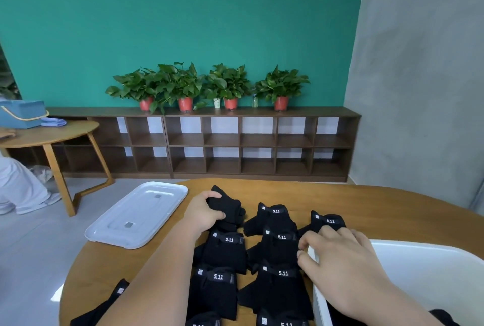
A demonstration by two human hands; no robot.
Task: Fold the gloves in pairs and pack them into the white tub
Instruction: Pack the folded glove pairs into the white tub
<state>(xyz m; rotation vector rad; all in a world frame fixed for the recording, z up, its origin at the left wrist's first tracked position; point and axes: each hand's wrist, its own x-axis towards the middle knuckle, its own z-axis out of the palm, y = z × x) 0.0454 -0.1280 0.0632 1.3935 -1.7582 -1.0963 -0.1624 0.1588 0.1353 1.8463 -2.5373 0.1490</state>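
Several black gloves (277, 244) with white "5.11" labels lie in overlapping rows on the round wooden table (366, 207). My left hand (203, 214) grips a folded black glove bundle (227, 207) at the far end of the left row. My right hand (337, 255) rests over the near left rim of the white tub (429, 270), fingers loosely curled with nothing between them. Something dark lies inside the tub (442, 316) at the frame's bottom edge.
A white tub lid (136, 214) lies upside up at the table's far left edge. Beyond stand a low brown cubby shelf (204, 142) with potted plants, a second wooden table (49, 134) with a blue box, and a person's legs (21, 189) at far left.
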